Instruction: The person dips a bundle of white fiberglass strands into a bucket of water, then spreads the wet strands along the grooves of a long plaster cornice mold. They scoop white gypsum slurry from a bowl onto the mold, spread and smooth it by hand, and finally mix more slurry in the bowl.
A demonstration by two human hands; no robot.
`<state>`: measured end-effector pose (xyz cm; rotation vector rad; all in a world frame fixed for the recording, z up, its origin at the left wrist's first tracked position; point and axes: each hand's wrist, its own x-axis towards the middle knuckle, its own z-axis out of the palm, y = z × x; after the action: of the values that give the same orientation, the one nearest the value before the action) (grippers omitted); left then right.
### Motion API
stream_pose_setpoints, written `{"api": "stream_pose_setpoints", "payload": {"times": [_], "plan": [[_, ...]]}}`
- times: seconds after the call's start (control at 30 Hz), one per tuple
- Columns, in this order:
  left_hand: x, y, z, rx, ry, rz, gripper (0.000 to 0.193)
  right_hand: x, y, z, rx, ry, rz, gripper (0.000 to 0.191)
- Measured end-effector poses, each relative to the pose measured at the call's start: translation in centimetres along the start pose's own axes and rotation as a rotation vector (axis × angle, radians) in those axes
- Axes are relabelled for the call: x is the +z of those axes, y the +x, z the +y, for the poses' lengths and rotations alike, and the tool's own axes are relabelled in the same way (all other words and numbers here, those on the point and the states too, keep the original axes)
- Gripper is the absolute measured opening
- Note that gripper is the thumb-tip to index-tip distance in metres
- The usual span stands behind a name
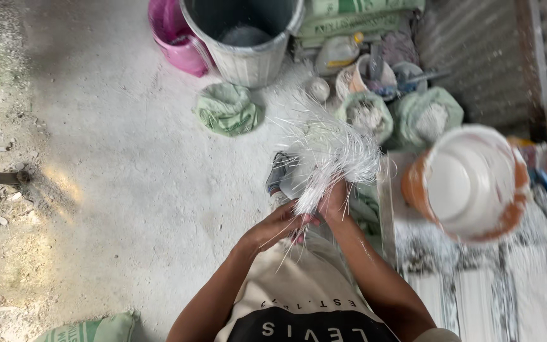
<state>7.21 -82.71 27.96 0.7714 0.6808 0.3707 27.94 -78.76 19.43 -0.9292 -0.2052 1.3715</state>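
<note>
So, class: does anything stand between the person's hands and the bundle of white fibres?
Nothing visible does. The left hand and the right hand both grip the bundle of white fibres directly at its lower end.

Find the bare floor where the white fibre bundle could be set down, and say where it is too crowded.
Free: dusty concrete floor left of both hands, below the grey bin. Crowded: green sacks and orange-rimmed bowl to the right.

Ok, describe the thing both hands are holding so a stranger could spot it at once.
Start at the big grey bucket at the top and come straight down. Below it, the left hand and right hand grip a bundle of white fibres. Unlike the lumpy green sacks nearby, it fans out in thin, stiff strands.
</note>
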Motion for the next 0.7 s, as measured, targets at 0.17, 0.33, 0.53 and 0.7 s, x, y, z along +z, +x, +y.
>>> {"api": "stream_pose_setpoints", "payload": {"times": [0.17, 0.33, 0.53, 0.7], "plan": [[-6.3, 4.7, 10.3, 0.030, 0.001, 0.101, 0.066, 8.6, 14.0, -1.5, 0.070, 0.079, 0.079, 0.033], [-14.4, 10.4, 24.0, 0.215, 0.050, 0.280, 0.054, 20.2, 29.5, -8.8, -0.841, -2.132, -0.186, 0.043], [-27.0, 19.0, 38.9, 0.438, 0.233, 0.577, 0.041, 34.8, 43.4, -13.7, -0.656, -0.399, -0.326, 0.031], [-35.6, 24.3, 47.6, 0.782, 0.597, 0.833, 0.030, 39.2, 47.9, -13.3, -0.649, -1.114, -0.134, 0.027]]}}
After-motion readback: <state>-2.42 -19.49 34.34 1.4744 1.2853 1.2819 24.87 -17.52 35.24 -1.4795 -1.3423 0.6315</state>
